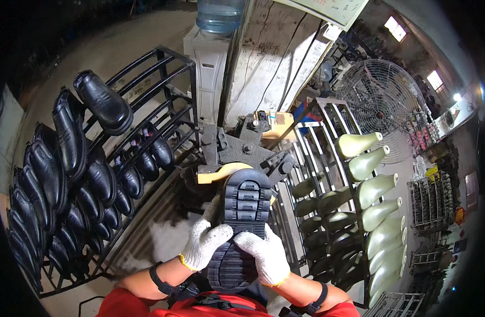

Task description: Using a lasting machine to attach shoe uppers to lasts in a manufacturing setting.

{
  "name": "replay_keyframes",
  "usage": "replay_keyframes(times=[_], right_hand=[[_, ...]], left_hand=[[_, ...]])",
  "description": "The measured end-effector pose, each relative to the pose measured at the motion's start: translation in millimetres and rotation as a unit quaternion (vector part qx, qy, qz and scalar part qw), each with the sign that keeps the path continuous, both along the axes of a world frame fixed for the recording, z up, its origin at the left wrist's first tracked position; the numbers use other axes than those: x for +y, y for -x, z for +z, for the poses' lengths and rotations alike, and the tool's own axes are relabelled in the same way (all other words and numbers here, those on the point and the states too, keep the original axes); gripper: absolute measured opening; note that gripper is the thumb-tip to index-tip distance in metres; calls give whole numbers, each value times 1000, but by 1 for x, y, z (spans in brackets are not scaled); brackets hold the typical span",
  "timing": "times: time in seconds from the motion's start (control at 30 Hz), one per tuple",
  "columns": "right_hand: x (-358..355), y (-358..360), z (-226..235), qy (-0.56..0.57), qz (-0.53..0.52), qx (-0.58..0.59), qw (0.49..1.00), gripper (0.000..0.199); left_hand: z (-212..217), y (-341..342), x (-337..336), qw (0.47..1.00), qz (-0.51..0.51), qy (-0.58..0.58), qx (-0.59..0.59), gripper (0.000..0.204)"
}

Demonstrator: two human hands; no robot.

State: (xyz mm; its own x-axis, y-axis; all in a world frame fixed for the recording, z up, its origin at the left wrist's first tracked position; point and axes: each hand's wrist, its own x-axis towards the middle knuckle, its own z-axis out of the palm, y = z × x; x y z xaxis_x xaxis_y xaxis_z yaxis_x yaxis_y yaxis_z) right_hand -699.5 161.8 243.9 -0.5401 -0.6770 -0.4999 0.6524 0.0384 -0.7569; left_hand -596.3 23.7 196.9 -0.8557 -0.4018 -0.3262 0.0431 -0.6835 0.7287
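Note:
A black shoe (246, 214) is held sole up in front of me, its ridged tread facing me. My left hand (205, 240), in a white knit glove, grips the shoe's left side with the thumb across the sole. On the other side my right hand (266, 256), gloved the same way, has its thumb on the sole's middle; its other fingers are mostly hidden. The far end of the shoe meets a dark metal machine (245, 145) with a curved yellow piece (221, 173). Whether the shoe is clamped there I cannot tell.
To the left, a black rack (192, 84) carries many black shoes (104, 103). A metal rack (353, 124) on the right holds pale green shoe lasts (372, 189). Beyond stand a large caged fan (380, 95), a marked pillar (263, 58) and a water dispenser (205, 74).

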Motion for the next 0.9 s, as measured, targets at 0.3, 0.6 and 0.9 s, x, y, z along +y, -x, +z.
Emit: replay_keyframes(times=[0.3, 0.6, 0.9], right_hand=[[17, -46, -25, 40, -57, 84, 994, 37], [28, -83, -42, -81, -113, 314, 939, 28], [131, -196, -132, -226, 279, 730, 581, 52]], left_hand=[[-38, -42, 25, 997, -13, -66, 32, 36], [-28, -73, 45, 973, -36, 228, -9, 70], [-49, -196, 40, 898, -164, 403, 70, 127]])
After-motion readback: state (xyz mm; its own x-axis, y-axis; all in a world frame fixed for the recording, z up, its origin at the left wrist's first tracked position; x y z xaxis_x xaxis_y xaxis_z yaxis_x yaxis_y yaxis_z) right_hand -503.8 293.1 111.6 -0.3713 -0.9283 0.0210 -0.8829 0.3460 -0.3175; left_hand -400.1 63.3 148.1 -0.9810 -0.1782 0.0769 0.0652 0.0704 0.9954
